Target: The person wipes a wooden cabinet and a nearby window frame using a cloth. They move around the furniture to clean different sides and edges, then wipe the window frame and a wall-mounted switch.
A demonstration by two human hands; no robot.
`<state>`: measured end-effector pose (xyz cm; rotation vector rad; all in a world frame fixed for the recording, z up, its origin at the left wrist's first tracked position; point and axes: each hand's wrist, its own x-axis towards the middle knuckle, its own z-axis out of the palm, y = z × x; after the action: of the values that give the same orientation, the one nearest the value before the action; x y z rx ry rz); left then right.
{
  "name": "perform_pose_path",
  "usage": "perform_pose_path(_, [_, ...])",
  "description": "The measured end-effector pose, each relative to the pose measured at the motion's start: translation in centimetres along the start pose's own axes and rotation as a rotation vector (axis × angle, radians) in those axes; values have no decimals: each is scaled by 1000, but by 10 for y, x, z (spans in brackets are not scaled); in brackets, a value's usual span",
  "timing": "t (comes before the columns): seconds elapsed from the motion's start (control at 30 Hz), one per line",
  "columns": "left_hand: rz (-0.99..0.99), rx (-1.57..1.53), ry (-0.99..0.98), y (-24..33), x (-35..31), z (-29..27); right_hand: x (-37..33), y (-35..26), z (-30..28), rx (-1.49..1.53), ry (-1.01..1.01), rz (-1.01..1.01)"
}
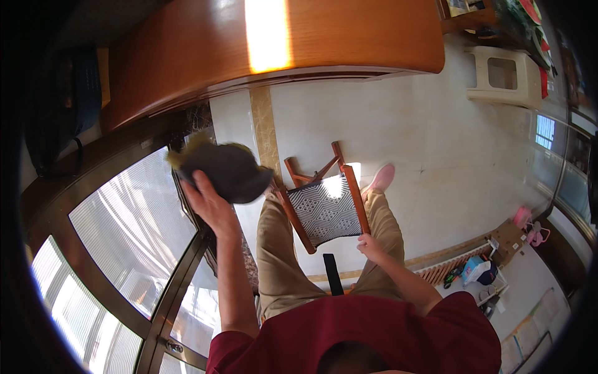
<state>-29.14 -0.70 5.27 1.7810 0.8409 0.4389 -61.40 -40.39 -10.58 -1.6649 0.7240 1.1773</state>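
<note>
The person's two hands are apart, each occupied with a separate thing. The left hand [212, 202], raised at the person's left, is closed on a dark cloth [232, 172] with a ragged yellow-green edge; the cloth and fingertips are blurred, so the exact grip cannot be told. The right hand [372, 247] is clamped on the near end of the right side rail of a small folding stool [322, 209].

The stool is in front of the person, between the knees. It has reddish-brown wooden rails and legs, and a seat of black-and-white fabric in a diamond pattern. Its legs point away from the person, and a bright patch of sunlight falls on the far part of the seat. The cloth is to the left of the stool, its right-hand tip near the left rail; whether they touch cannot be told.

The person wears a dark red shirt [367, 333] and khaki trousers [275, 243], with a pink shoe [382, 179] on the right foot. The pale floor [436, 149] is crossed by a brown stone strip [265, 121]. Beyond it is a brown wooden cabinet [349, 37] with a streak of sunlight on top. A glazed door [134, 230] is at the left, and a cream plastic stool [479, 95] stands at the far right. At the lower right, a white worktop [529, 274] carries assorted small items.
</note>
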Motion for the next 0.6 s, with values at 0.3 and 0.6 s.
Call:
perform_pose_path(0.3, [623, 374, -298, 54, 138, 161, -113, -58, -96, -942, -391, -97])
perform_pose_path(0.6, [835, 322, -424, 50, 77, 232, -68, -71, -60, -96, -573, -32])
